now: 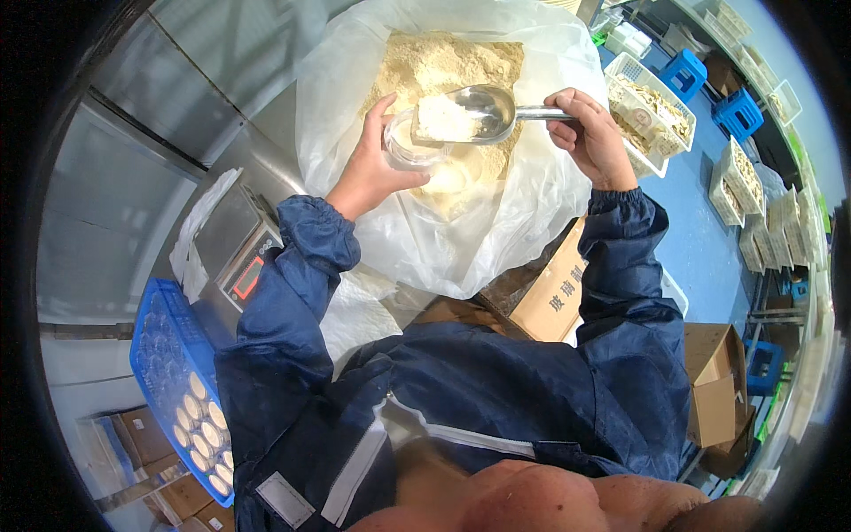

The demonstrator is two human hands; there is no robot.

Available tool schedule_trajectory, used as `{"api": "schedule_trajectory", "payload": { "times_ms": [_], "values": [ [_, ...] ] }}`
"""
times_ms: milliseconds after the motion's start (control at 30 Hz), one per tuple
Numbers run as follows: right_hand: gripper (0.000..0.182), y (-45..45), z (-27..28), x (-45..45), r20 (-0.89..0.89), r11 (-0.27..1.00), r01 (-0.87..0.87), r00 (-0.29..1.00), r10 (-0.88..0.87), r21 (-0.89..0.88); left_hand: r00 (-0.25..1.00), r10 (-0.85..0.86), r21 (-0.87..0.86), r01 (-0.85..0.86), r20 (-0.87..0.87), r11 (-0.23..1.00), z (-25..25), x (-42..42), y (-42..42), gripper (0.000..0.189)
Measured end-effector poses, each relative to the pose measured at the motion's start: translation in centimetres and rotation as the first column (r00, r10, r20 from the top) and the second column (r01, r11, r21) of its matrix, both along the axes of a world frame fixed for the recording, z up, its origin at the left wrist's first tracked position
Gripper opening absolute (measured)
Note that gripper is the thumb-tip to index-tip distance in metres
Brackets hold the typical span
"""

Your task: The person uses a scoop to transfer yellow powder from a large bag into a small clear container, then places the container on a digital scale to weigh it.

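Observation:
A large clear plastic bag (459, 246) lies spread in front of me, holding a heap of pale beige powder (445, 56). Over it, my left hand (377, 159) grips a clear jar (417, 156), fingers and thumb around its side. My right hand (592, 130) holds the handle of a shiny metal scoop (495, 113). The scoop carries whitish powder (444, 118), and its front end lies over the jar's mouth. How full the jar is cannot be told.
At left, a digital scale (236, 243) stands on the metal table. A blue crate (149, 332) beside it holds several filled jars (211, 433). Cardboard boxes (545, 282) lie below the bag. White baskets (655, 83) of pale pieces and blue stools (738, 114) are at right.

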State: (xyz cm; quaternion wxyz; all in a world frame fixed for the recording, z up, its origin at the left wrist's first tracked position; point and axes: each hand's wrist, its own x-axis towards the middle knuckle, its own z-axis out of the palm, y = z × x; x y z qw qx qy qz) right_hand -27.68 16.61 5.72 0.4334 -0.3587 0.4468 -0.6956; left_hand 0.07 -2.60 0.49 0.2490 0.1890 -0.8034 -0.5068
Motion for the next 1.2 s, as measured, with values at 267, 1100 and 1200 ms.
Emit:
{"api": "schedule_trajectory", "payload": {
  "times_ms": [267, 1100, 1200],
  "values": [
    [0.019, -1.8, 0.7, -2.6, -0.182, 0.986, -0.123, 0.973, 0.143, 0.114, 0.997, -0.021, -0.071, 0.027, 0.08, 0.997, 0.7, -0.5, 0.6, 0.117],
    [0.011, -5.1, 10.2, 2.5, -0.814, 0.988, 0.059, 0.575, 0.084, 0.143, 0.994, -0.028, -0.066, 0.021, -0.105, 0.998, -1.4, -1.9, 1.2, 0.117],
    [0.01, -5.0, 10.9, 2.7, -0.833, 0.993, 0.041, 0.549, 0.07, 0.111, 0.994, -0.024, -0.081, 0.015, -0.105, 0.997, -1.7, -1.9, 0.9, 0.117]
  ]
}}
